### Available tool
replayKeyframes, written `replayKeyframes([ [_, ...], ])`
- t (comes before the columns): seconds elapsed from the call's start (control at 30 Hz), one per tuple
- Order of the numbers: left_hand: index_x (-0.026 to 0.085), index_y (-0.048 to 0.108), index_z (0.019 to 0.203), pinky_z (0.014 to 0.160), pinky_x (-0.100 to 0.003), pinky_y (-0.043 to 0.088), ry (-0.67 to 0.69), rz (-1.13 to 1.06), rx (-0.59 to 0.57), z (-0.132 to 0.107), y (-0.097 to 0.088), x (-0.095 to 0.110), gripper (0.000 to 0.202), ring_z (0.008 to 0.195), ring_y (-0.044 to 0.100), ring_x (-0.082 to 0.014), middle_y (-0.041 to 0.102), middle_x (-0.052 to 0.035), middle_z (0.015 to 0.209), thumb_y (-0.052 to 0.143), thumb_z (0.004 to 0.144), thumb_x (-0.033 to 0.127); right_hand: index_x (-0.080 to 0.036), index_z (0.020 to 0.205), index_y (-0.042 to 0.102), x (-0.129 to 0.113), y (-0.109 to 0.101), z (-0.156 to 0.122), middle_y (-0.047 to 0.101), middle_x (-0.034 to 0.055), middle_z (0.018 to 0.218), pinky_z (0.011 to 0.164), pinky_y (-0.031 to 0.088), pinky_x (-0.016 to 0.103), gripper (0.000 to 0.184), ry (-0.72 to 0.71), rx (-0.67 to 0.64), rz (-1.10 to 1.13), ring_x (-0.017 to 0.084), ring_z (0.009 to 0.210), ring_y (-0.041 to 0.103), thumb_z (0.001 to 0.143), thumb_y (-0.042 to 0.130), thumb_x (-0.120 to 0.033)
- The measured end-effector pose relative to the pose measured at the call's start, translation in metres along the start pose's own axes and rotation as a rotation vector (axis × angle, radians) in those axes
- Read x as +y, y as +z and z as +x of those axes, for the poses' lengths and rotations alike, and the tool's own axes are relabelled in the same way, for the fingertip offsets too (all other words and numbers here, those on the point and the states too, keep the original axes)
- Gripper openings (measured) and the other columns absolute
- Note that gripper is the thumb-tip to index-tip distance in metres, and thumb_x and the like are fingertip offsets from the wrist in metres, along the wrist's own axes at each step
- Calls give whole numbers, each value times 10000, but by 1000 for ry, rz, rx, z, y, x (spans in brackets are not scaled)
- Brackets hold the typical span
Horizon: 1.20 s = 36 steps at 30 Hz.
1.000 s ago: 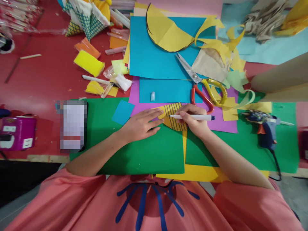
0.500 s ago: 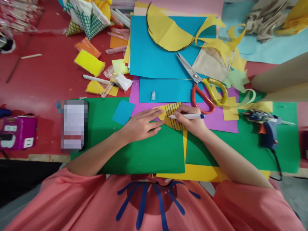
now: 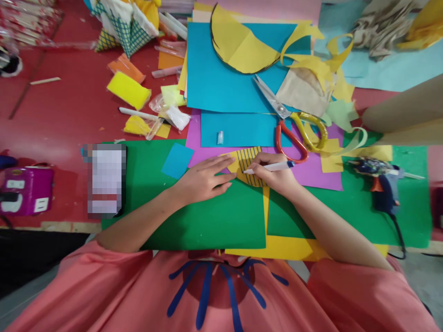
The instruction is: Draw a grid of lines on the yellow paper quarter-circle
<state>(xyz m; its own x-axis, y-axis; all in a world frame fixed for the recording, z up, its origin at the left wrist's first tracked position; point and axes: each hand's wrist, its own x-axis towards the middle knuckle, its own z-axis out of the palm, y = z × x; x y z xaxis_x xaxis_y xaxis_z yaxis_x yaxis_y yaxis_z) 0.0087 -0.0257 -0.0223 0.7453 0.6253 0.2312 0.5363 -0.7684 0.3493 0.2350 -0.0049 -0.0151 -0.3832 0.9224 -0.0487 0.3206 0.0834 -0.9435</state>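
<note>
A small yellow paper cutout (image 3: 236, 164) with dark stripes across its right part lies on green (image 3: 207, 226) and purple paper in front of me. My left hand (image 3: 209, 179) rests flat with fingers spread, its fingertips on the cutout's left end. In my right hand (image 3: 277, 177) is a white marker with a dark blue end (image 3: 273, 167), gripped between thumb and fingers. The marker's tip touches the cutout among the stripes. The marker's cap (image 3: 220, 137) lies apart on the blue paper (image 3: 242, 127). Beyond my right hand are scissors (image 3: 282, 110) with red and yellow handles, blades apart.
A yellow half-round paper (image 3: 242, 44) lies on blue sheets at the back, with yellow paper strips (image 3: 311, 64) beside it. A glue gun (image 3: 386, 184) is at right, a phone (image 3: 106, 180) at left. A yellow block (image 3: 128, 90) and plastic scraps sit on the red table (image 3: 69, 115).
The marker's tip has moved slightly down along the cutout, and my right hand has shifted a little with it. My left hand stays in place.
</note>
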Motion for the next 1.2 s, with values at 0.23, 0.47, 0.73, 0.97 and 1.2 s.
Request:
replayKeyframes([
  [0.23,190,669,1076,1012,-414,464,-5,-4,1,0,0,0,248,1267,478,-253,543,-133,1319,532,878,249,-169,556,539,-1,-3,-1,535,-24,535,464,316,226,180,33,-12,58,84,485,442,733,509,-168],
  [0.47,185,671,1076,1016,-417,458,-3,-12,-6,0,0,0,250,1269,475,-257,539,-138,1323,524,884,248,-166,572,546,0,1,0,519,-31,523,473,314,228,169,-2,11,22,79,480,424,739,522,-158],
  [0.73,191,664,1092,1012,-412,461,-6,4,-10,-1,0,0,258,1272,471,-254,533,-137,1329,517,888,254,-168,498,478,-2,-1,-2,453,-33,497,461,283,231,246,7,-38,-30,75,472,376,741,515,-156],
  [0.97,185,665,1090,1008,-414,462,10,5,3,-1,1,-1,258,1270,472,-263,537,-148,1321,519,888,251,-162,485,459,-5,-1,-2,441,-40,476,449,269,215,257,-18,-104,-20,62,460,364,738,503,-143],
  [1.2,187,664,1090,1003,-415,466,12,9,-2,0,0,-1,256,1270,472,-265,540,-148,1318,520,888,251,-160,491,470,-8,-1,-2,463,-43,459,440,274,205,238,-27,-145,18,57,444,375,727,493,-138],
])
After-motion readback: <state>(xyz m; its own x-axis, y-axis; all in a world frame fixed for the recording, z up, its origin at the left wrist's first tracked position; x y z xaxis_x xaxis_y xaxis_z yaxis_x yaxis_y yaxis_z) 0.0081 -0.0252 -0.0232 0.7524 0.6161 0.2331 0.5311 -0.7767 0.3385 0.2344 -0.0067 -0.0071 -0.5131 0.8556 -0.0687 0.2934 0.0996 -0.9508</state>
